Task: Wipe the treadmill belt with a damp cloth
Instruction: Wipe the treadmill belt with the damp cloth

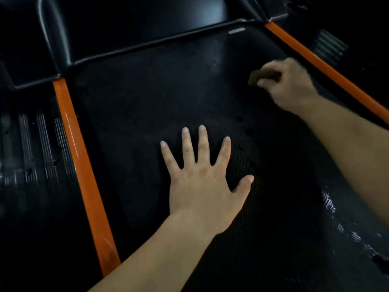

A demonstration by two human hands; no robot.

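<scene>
While the treadmill belt [136, 98] fills the view between the orange rails [84, 165], the left hand [202, 182] lies flat just toward 6 o'clock of centre, fingers spread, likely bracing the lean. The right hand [288, 83], at 2 o'clock and motion-blurred with its arm extended, curls its fingers round the cloth [260, 75], apparently holding it against the belt near the right rail.

Left hand [202, 182] flat on belt [136, 106]; right hand [290, 83] gripping cloth [255, 77].
</scene>
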